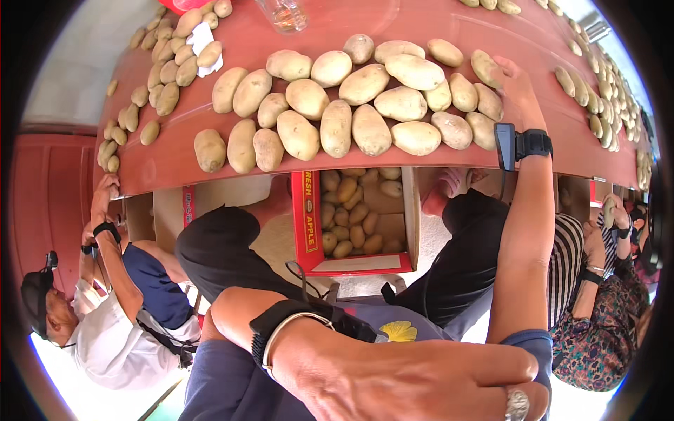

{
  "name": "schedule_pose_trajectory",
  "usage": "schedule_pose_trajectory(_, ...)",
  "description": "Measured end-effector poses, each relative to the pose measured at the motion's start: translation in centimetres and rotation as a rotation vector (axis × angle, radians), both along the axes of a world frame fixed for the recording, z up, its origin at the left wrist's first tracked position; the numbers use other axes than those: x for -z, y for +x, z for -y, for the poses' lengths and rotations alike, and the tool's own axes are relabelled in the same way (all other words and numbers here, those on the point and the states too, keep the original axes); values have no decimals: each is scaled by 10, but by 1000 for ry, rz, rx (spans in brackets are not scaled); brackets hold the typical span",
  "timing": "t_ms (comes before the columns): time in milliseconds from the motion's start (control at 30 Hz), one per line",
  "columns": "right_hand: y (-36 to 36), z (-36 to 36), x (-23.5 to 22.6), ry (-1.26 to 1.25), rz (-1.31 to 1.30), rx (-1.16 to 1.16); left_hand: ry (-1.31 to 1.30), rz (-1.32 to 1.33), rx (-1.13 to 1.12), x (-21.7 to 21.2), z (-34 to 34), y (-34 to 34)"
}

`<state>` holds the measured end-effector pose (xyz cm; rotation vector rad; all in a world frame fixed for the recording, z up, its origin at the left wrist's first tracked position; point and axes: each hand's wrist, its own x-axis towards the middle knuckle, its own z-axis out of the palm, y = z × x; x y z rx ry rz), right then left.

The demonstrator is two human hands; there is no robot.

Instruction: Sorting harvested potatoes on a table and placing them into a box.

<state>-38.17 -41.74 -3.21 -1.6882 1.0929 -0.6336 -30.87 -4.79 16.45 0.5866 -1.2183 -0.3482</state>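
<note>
The left hand [421, 372] is nearest, fingers curled; whether they hold anything I cannot tell. Beyond, an open box [307, 221] sits between the knees [214, 242], seemingly for easy reach. On the surface [456, 21], potatoes [335, 128] lie in rows, probably to stay separate; the right hand [517, 81] touches an end potato [485, 69], grip unclear.

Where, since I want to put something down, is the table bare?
The table is bare beyond the middle potatoes, right of the glass; between middle and left potatoes; and between the right hand and right potatoes. Middle potatoes crowd the near edge.
</note>
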Motion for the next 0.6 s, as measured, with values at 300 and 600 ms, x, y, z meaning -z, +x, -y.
schedule_pose_trajectory(300, 9, -25, -19, -105, -28, -211, -83, 366, 236, 2, -9, 87)
schedule_pose_trajectory(600, 18, -32, -27, -260, -341, -218, 1357, 287, 17, 122, -46, 124)
